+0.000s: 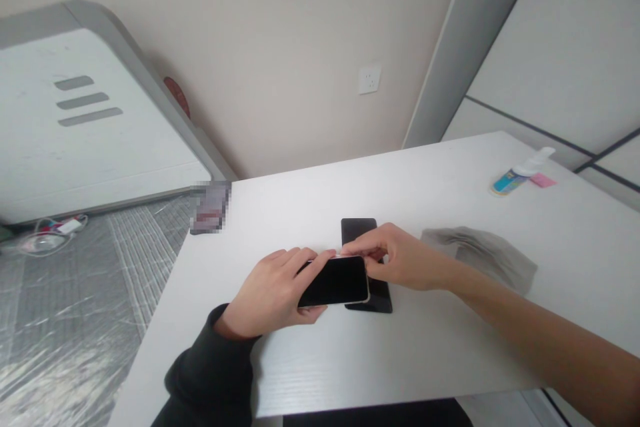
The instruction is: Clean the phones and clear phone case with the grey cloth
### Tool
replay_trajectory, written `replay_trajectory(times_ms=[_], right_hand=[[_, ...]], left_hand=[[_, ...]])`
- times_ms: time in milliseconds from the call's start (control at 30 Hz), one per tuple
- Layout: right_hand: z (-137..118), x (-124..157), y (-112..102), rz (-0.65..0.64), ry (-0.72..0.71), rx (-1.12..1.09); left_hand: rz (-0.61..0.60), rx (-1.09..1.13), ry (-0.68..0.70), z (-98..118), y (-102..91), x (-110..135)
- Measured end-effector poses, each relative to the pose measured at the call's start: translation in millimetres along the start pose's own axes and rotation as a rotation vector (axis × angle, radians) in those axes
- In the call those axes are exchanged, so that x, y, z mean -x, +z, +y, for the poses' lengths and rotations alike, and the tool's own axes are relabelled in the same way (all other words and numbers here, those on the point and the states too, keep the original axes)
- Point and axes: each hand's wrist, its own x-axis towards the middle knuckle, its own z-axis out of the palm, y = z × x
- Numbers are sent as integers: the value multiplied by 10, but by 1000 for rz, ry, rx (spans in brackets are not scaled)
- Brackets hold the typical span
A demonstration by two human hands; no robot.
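My left hand [280, 290] is wrapped around the left part of a smartphone [336, 281] with a dark screen and a light rim. The phone is held sideways, screen facing me. At its upper right corner, my right hand [395, 257] has thumb and fingers closed on the edge; whether anything thin is pinched there, I cannot make out. Behind and partly under the held phone, a second black phone-like slab [376, 300] lies flat on the white table [320, 360]. A crumpled grey cloth [490, 257] rests beyond my right forearm.
Toward the far right of the table are a bottle with a blue label [513, 179] and a pink slip [543, 180]. A pixelated item [212, 207] sits at the left corner. A wall with a socket [369, 79] borders the table's back, and a white panel [100, 140] stands left.
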Motion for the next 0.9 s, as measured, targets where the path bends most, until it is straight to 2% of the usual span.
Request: replay_trajectory(times_ms=[367, 567, 667, 767, 833, 900], right_hand=[[-25, 9, -24, -6, 16, -61], [42, -31, -11, -37, -19, -313], [111, -74, 22, 14, 1, -406], [184, -109, 61, 81, 57, -531], [224, -118, 74, 59, 76, -682], [249, -115, 75, -16, 69, -796]], left_hand=[[-14, 32, -9, -11, -34, -14], [22, 106, -21, -21, -53, -4], [28, 175, -46, -43, -24, -3], [29, 152, -85, -68, 11, 3], [52, 109, -140, -82, 20, 11], [75, 61, -198, -91, 18, 20]])
